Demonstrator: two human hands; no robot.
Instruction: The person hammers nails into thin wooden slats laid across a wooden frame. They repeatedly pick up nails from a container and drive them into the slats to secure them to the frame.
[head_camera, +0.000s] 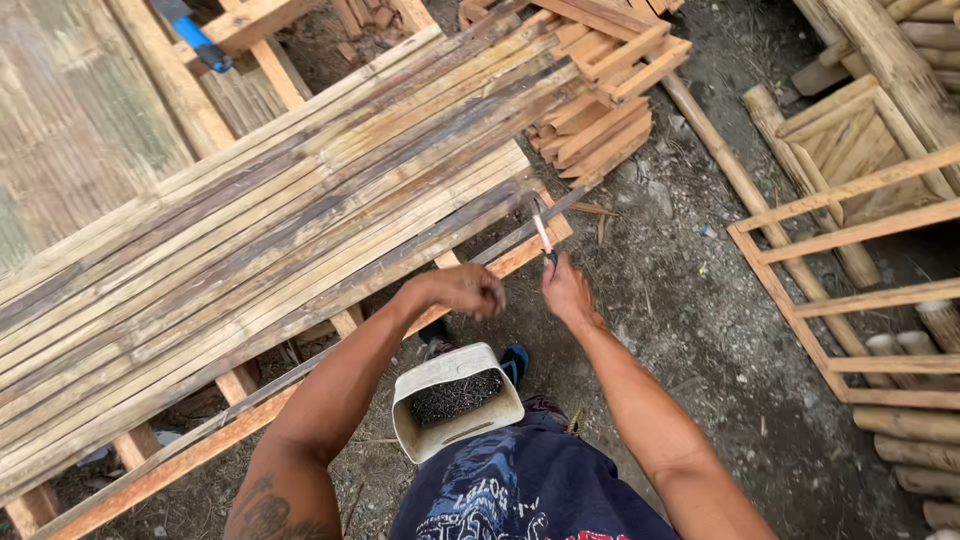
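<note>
Right hand (566, 290) is closed around the handle of a hammer (541, 232), just off the near right corner of the bamboo-slat panel (300, 210). The hammer's long axis runs from the hand up and slightly left, its head end blurred over the panel's near edge. Left hand (462, 290) is curled into a loose fist just beside the right one, at the panel's near edge above a wooden rail (180, 460); cannot tell whether it pinches anything.

The panel's slats run long from the lower left to the upper right, resting on wooden crosspieces. A white tub of dark nails (455, 400) sits at the person's waist, right under both forearms. A blue shoe (514, 362) shows beyond the tub on the dirt ground (700, 340). A stack of short slats (595, 125) lies past the panel's right end. A wooden frame (850, 300) and bamboo poles (910, 425) crowd the right side. A blue-handled tool (195, 35) lies at the top left.
</note>
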